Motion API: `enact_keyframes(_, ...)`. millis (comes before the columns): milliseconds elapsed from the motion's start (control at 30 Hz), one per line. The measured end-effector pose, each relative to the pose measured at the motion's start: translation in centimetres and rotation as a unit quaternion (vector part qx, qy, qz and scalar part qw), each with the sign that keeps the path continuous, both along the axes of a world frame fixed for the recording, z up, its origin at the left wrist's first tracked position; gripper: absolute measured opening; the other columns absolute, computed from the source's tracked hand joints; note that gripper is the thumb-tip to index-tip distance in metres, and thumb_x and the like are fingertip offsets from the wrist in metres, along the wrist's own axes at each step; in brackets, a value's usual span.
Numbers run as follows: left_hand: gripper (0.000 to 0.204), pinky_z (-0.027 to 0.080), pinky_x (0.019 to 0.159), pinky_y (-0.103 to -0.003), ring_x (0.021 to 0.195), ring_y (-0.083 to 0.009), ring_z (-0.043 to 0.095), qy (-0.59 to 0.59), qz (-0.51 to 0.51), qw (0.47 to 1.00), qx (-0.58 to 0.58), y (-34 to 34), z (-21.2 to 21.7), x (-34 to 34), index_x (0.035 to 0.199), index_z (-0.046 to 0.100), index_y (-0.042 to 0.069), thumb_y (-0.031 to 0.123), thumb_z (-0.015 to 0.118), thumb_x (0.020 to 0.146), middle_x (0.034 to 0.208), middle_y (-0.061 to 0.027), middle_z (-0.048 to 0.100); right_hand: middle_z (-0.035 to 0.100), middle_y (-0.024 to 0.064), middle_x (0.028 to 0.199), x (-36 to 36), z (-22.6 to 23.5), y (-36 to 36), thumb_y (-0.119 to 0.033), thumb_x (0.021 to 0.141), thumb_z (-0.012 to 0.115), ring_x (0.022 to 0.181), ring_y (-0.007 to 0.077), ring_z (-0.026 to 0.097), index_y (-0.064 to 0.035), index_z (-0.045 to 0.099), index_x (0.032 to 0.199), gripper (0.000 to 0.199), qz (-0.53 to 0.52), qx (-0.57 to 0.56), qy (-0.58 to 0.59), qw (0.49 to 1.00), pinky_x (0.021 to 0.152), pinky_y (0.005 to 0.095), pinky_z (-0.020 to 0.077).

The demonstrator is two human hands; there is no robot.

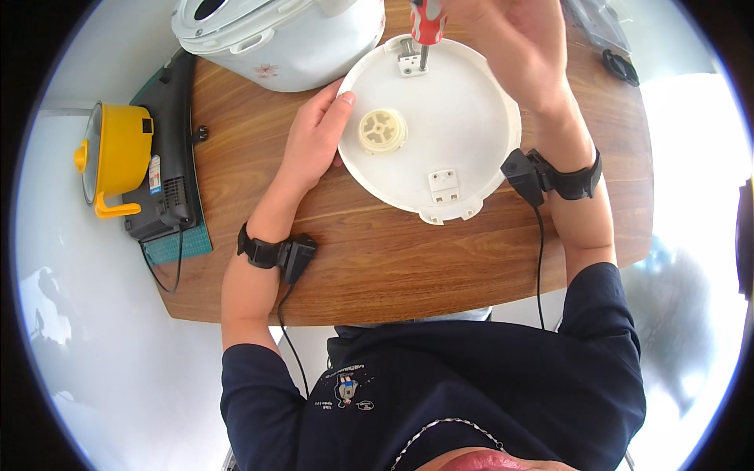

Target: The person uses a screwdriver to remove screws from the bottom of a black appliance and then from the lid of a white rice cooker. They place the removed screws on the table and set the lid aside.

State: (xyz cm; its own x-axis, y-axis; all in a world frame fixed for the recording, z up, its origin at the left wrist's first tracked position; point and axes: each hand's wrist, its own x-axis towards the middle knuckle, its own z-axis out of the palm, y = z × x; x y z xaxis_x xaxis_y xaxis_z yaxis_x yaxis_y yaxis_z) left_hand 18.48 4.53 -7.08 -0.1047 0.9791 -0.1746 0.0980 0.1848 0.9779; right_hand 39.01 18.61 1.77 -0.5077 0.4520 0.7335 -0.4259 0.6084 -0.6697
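A round white plastic lid lies inner side up on the table in front of me. My left hand grips its left rim, thumb on top and the other fingers mostly hidden underneath. At the lid's far edge is a small white bracket with a metal piece. The tip of a screwdriver with a red and grey handle stands on that bracket. My right hand is closed about the handle's upper end; its fingers are partly cut off by the top edge. A cream round vent piece sits on the lid's left part.
Behind the lid on the left stands a white rice cooker. Farther left, a yellow pot rests by a black appliance on a green mat. A black looped object lies far right. Cables hang from both wrist straps.
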Motion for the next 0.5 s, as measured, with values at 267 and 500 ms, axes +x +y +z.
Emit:
enact_keyframes(267,0.047,0.035,0.043,-0.02,0.055,-0.0013,0.051,-0.004,-0.02,1.0,-0.011,-0.1,0.2,-0.2,0.142,0.057,-0.002,0.03,0.05,0.108,0.085,0.0025,0.065,0.062,0.0053,0.105,-1.2,-0.4,-0.7,-0.006,0.1,0.07,0.088,0.0056,0.059,0.0025,0.047,0.138,0.045,-0.094,0.022,0.028,0.995,0.075,0.0222,0.0514)
enact_keyframes(500,0.046,0.035,0.044,-0.02,0.056,-0.0008,0.05,-0.009,-0.023,1.0,-0.003,-0.1,0.0,-0.2,0.141,0.057,-0.003,0.029,0.049,0.109,0.087,0.0027,0.065,0.061,0.0083,0.114,-0.6,0.1,-0.2,0.002,0.1,0.061,0.099,0.0094,0.058,0.0038,0.045,0.141,0.044,-0.06,0.059,0.016,0.996,0.084,0.0256,0.0515)
